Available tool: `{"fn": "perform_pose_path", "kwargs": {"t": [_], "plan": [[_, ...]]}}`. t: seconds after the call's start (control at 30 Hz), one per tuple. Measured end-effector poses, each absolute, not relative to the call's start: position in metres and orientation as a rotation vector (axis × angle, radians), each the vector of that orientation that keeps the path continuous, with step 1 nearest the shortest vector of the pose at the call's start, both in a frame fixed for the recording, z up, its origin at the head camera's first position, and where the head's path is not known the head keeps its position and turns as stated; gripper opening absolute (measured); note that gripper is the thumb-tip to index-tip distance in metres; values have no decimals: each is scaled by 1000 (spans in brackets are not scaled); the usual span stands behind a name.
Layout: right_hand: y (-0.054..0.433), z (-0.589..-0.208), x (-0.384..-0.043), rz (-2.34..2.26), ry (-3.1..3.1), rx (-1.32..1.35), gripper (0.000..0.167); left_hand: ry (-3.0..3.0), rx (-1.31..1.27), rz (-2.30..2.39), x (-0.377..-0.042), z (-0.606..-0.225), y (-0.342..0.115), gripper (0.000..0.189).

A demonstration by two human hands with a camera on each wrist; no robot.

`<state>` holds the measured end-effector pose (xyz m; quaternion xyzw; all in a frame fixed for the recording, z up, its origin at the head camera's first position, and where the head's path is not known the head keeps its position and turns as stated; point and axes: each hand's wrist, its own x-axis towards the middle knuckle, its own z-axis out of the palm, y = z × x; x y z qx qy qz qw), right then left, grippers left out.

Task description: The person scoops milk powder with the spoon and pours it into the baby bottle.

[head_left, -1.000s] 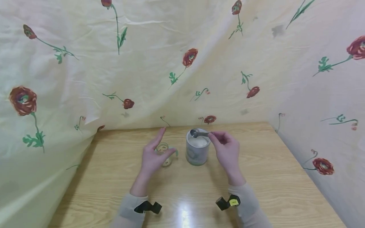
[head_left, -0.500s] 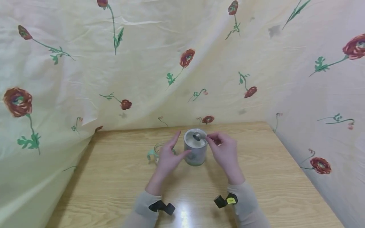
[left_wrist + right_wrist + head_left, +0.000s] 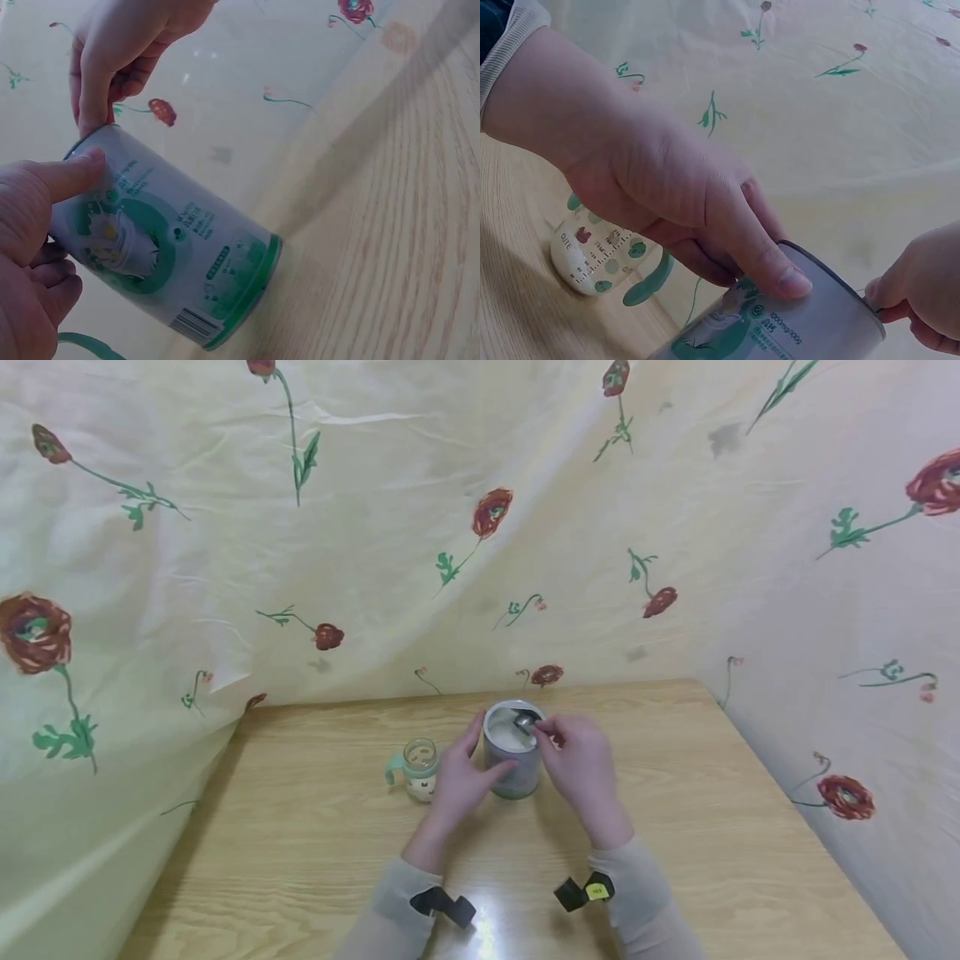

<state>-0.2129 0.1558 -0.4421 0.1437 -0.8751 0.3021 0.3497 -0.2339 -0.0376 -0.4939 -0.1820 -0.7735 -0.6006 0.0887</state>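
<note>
A tall white and green tin (image 3: 521, 768) stands upright on the table, holding white powder (image 3: 504, 732). My left hand (image 3: 461, 783) grips its left side; in the left wrist view the thumb (image 3: 79, 171) lies along the tin's wall near the rim. Over the tin's mouth, my right hand (image 3: 581, 760) pinches the handle of a small metal measuring spoon (image 3: 526, 722), its bowl inside the rim. In the right wrist view the right fingertips (image 3: 881, 292) are at the rim, and the spoon is mostly hidden.
Just left of my left hand stands a small clear measuring cup (image 3: 421, 768) with a teal handle and printed marks. Behind the wooden table (image 3: 300, 843) hangs a flowered cloth (image 3: 390, 552), which also runs along both sides.
My left hand has moved right, from in front of the cup to the tin, and now holds it. The spoon has dipped from above the rim into the tin's mouth.
</note>
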Motion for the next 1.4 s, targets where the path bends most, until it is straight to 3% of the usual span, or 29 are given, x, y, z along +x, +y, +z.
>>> {"fn": "perform_pose_path", "kwargs": {"t": [1.4], "plan": [[137,-437,-223,798,-2424,418,5,-2287,-486,-1777,-234,-502,-31,93]]}}
